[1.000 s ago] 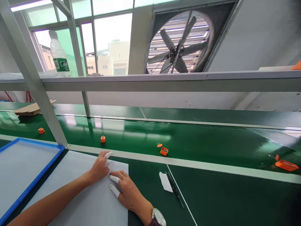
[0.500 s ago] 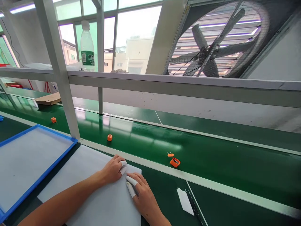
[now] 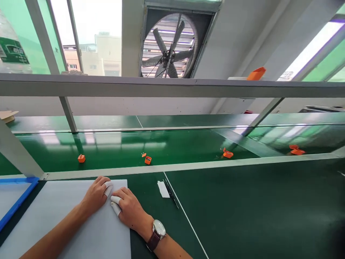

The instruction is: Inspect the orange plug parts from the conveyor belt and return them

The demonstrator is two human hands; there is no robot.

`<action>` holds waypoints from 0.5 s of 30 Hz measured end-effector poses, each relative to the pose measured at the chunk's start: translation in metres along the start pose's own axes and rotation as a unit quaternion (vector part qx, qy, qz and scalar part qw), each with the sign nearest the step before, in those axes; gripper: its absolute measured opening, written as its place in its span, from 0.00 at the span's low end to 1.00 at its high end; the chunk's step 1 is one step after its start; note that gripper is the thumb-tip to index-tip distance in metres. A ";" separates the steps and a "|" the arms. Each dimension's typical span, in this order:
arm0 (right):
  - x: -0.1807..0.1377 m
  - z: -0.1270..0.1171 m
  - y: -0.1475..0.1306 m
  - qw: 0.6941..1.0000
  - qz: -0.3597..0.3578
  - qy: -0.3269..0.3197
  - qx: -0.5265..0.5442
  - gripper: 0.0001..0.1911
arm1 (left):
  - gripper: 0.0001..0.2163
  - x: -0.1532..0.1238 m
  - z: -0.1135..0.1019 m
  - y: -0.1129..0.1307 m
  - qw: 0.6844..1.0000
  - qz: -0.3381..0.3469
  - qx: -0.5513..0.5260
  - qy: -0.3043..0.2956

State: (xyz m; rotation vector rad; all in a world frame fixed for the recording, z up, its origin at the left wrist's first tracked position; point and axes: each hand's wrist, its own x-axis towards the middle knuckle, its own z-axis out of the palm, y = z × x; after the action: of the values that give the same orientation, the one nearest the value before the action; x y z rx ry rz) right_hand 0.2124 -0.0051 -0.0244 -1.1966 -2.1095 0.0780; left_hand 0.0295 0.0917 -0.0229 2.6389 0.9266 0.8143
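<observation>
A large white sheet (image 3: 67, 208) lies flat on the dark green worktop, under both hands. Near its upper right corner rests my left hand (image 3: 98, 192), its fingers curled together and white covers on some fingertips. My right hand (image 3: 128, 208) is just beside it, over the sheet's right edge, also curled and wearing white finger covers. The fingertips of the two hands nearly meet. Whatever they pinch is too small or hidden to make out. On my right wrist is a watch (image 3: 157, 232) with a dark strap.
A blue-edged frame (image 3: 17, 207) lies at far left. Right of my hands are a white slip (image 3: 163, 189) and a thin black tool (image 3: 171, 194). Beyond the pale rail (image 3: 188, 167), several small orange pieces, including an opened orange case (image 3: 148, 160), sit on the green belt (image 3: 183, 144).
The camera view has swung to the right, so the sheet and hands appear further left and my right wrist's watch now shows. Both hands keep nearly the same pose on the sheet.
</observation>
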 end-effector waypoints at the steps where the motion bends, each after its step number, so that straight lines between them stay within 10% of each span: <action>1: 0.000 0.000 0.000 1.000 0.001 -0.003 0.000 0.08 | 0.16 0.001 -0.002 0.001 1.000 -0.011 0.002 -0.005; 8: 0.001 0.002 0.002 1.000 -0.001 -0.014 -0.016 0.08 | 0.12 0.054 -0.007 0.008 0.995 -0.070 -0.024 -0.070; 15: -0.001 0.007 0.005 0.999 0.002 -0.027 -0.039 0.08 | 0.11 0.138 0.054 0.036 0.980 -0.152 -0.072 -0.105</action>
State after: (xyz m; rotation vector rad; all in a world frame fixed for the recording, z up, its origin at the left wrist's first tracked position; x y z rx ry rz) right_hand 0.2122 -0.0009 -0.0315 -1.2566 -2.1751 0.0314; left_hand 0.1677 0.1493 0.0061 2.3250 1.1287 0.4986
